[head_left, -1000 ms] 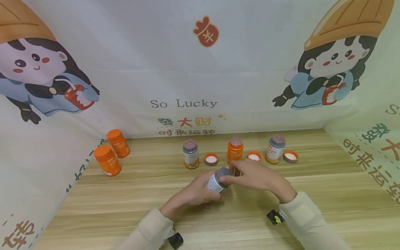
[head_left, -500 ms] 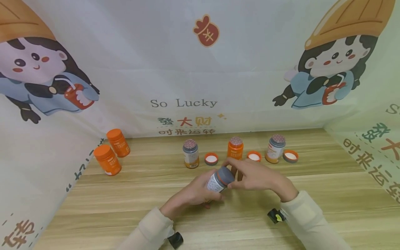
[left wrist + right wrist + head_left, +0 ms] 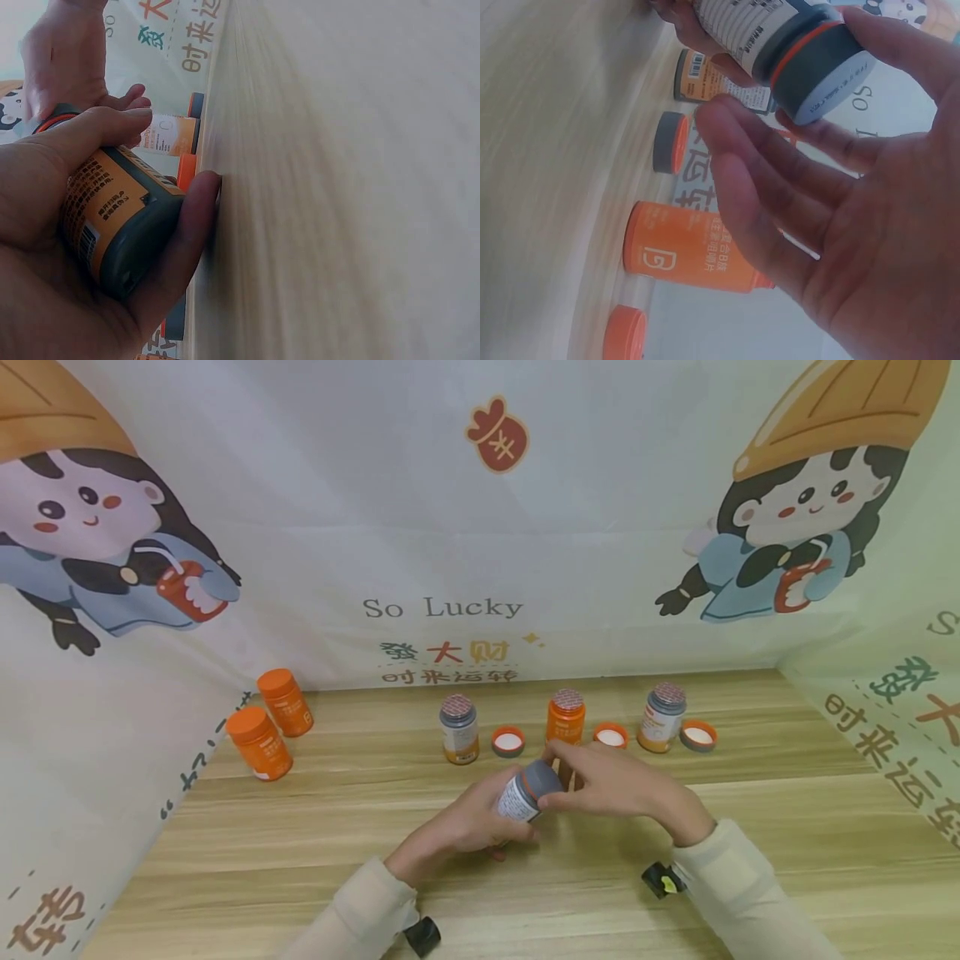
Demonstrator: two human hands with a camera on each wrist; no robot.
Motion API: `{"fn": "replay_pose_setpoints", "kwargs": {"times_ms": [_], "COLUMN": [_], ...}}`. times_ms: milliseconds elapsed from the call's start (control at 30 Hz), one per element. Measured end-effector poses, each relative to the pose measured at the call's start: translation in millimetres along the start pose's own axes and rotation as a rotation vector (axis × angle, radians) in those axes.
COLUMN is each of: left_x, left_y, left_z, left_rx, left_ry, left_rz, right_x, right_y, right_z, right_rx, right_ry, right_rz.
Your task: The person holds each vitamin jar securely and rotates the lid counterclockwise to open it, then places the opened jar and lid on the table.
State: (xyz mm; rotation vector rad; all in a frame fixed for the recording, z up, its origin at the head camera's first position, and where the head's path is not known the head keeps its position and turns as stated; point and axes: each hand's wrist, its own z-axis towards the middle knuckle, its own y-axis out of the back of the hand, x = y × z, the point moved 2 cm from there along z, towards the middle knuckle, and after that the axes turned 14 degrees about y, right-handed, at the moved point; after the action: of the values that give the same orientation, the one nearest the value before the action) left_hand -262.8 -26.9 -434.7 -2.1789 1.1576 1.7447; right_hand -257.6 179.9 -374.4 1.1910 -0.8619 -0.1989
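My left hand (image 3: pixel 476 817) grips a grey pill bottle (image 3: pixel 516 802) with a white and orange label, tilted with its top toward my right hand. The grey cap (image 3: pixel 821 71) with its orange ring is on the bottle. My right hand (image 3: pixel 618 779) pinches this cap at its edge between thumb and index finger; the other fingers extend past it. In the left wrist view, the bottle's dark base (image 3: pixel 146 244) lies between the thumb and the little finger. Behind the hands stands an orange bottle (image 3: pixel 564 718) without its cap, a patterned seal on its mouth.
At the back also stand two uncapped grey bottles, one left (image 3: pixel 459 735) and one right (image 3: pixel 660 722). Upturned caps lie beside the bottles: a left cap (image 3: pixel 508 742), a middle cap (image 3: pixel 611 736) and a right cap (image 3: pixel 698 736). Two capped orange bottles (image 3: pixel 259 745) stand at far left.
My right thumb and fingers slid around the cap's edge, the thumb moving off its top, then came back in against the cap. The left hand and bottle stayed nearly still.
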Motion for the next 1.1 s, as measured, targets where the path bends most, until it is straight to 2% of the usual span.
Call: {"fn": "replay_pose_setpoints", "kwargs": {"times_ms": [233,467,533,733,833,1100], "left_x": [-0.2,-0.6,-0.8,-1.3,-1.1,-0.5], "left_y": [-0.1,-0.2,-0.4,-0.7,-0.8,-0.9], "left_z": [-0.2,0.8,0.9,0.7,0.6,0.8], "left_rx": [0.002,-0.007,-0.008,-0.007,-0.009,-0.015], "left_ry": [0.001,-0.008,-0.007,0.005,0.007,-0.005], "left_rz": [0.001,0.012,0.015,0.005,0.004,0.019], "right_x": [1.6,-0.9,-1.2,2.9,4.6,4.4], "right_y": [0.5,-3.7,-4.0,1.8,2.4,-3.3], "right_z": [-1.0,1.3,1.2,-1.5,-1.5,1.9], "right_rx": [0.009,-0.031,-0.035,-0.009,-0.004,-0.044], "right_ry": [0.037,-0.089,-0.095,0.001,0.02,-0.103], "right_rz": [0.047,-0.027,-0.043,-0.015,-0.003,0.02]}}
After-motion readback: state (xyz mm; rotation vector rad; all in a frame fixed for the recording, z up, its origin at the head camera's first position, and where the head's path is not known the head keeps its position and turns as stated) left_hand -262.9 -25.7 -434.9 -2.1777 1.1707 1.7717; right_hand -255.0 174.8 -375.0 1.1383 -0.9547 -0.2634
